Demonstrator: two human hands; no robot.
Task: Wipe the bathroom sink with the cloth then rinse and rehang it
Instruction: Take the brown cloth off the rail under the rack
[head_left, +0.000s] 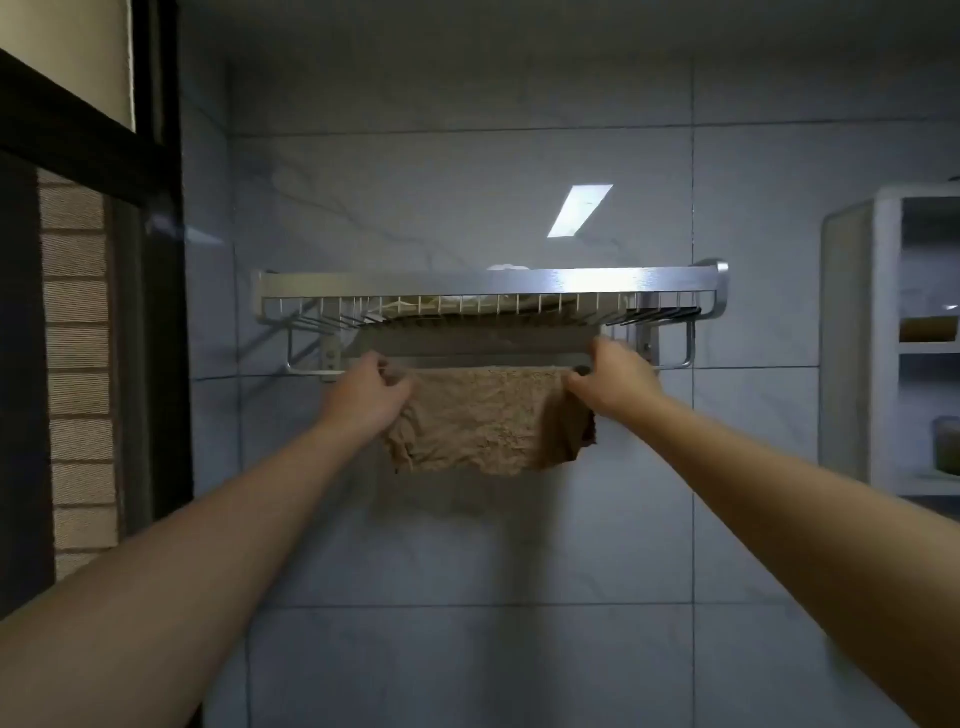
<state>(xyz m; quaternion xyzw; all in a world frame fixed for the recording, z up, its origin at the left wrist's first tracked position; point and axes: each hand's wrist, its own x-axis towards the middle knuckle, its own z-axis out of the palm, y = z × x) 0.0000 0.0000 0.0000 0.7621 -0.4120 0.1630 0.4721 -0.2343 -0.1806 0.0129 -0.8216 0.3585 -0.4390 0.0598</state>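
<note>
At frame centre, the left hand (366, 387) and right hand (608, 371) each pinched a top corner of the brown cloth (485, 421), stretched lengthwise along the towel bar (675, 366).

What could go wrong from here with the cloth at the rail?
1. The cloth looks bunched and folded near the right hand; released like that, it may hang lopsided and slide off the rail.
2. The left hand grips a crumpled corner, so that side may not spread flat.
3. Both hands sit just under the wire rack; lifting could bump it.
</note>
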